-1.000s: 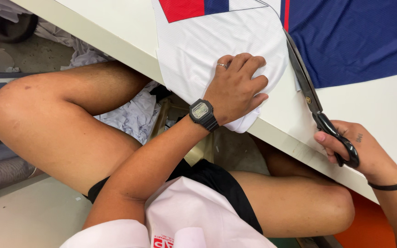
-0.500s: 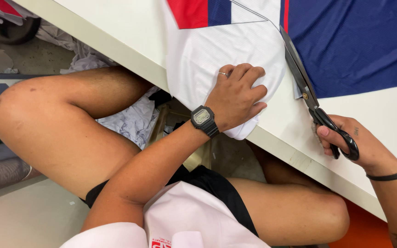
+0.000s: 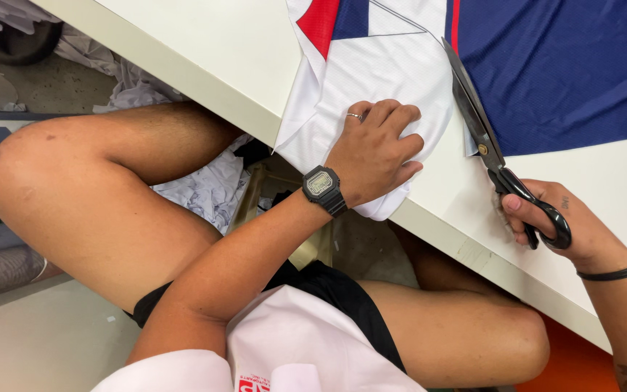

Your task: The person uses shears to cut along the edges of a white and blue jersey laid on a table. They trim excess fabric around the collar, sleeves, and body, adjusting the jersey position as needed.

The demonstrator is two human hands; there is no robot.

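Head view showed the left hand (image 3: 377, 149) pressed knuckles-up on the white fabric panel (image 3: 379, 80), fingers curled and bunching its end over the near edge of the desk (image 3: 219, 43). Soft, thin and light, that cloth probably slid easily, so pinning it flat close to the cut line looked wisest. The right hand (image 3: 564, 229) had its fingers closed through the black scissors (image 3: 491, 152), blades barely parted beside the blue fabric (image 3: 567, 65).
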